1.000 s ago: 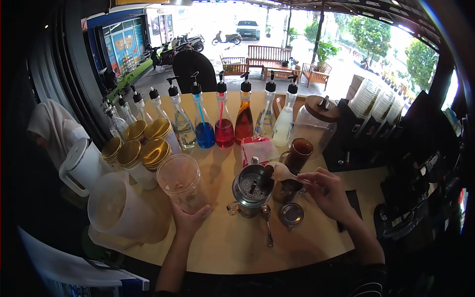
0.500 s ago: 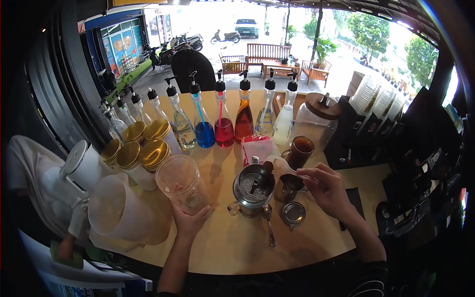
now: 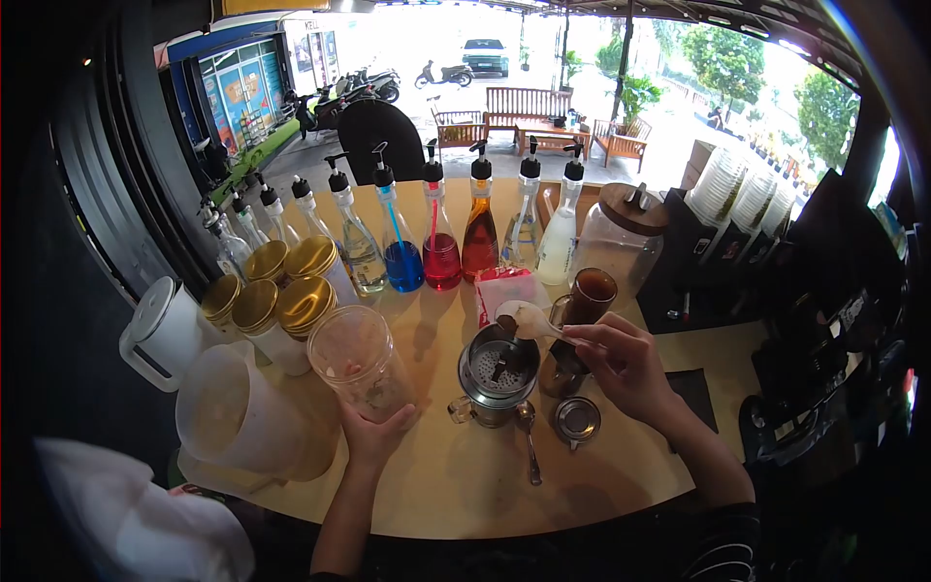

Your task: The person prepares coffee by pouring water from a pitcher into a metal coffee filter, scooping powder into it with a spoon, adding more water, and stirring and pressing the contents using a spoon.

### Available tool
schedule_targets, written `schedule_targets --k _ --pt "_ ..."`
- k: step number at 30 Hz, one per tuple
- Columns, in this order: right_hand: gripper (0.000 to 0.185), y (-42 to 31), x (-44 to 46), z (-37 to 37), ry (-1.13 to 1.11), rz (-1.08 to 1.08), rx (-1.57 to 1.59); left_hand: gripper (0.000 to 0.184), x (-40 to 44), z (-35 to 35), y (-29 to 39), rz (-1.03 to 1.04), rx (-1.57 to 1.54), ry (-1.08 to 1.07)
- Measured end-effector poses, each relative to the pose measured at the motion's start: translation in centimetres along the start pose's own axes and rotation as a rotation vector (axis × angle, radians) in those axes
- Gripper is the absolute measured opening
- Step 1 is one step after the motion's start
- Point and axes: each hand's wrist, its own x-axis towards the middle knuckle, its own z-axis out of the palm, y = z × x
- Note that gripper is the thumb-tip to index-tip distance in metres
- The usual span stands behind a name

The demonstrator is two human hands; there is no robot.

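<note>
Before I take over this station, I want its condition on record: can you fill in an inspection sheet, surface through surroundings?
Surface: light counter, crowded toward its far side.
Job's things: clear jar; pale scoop; metal filter.
Clutter: metal spoon and small round metal piece near the filter; gold-lidded jars and pump bottles farther back.
Hands: left hand holds the jar; right hand holds the scoop near the filter's rim.
Cables: nothing seen; right side dark.
Surroundings: pale cloth at lower left; parked motorbikes and benches beyond the counter.

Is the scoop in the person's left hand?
No, the right hand holds the scoop, while the left hand grips a clear container.
</note>
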Motion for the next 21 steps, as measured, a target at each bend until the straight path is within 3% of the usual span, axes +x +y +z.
schedule_targets --k 21 --pt "0.025 0.44 -0.38 0.8 0.055 -0.051 0.004 0.102 0.04 -0.02 -0.31 0.016 -0.015 -0.013"
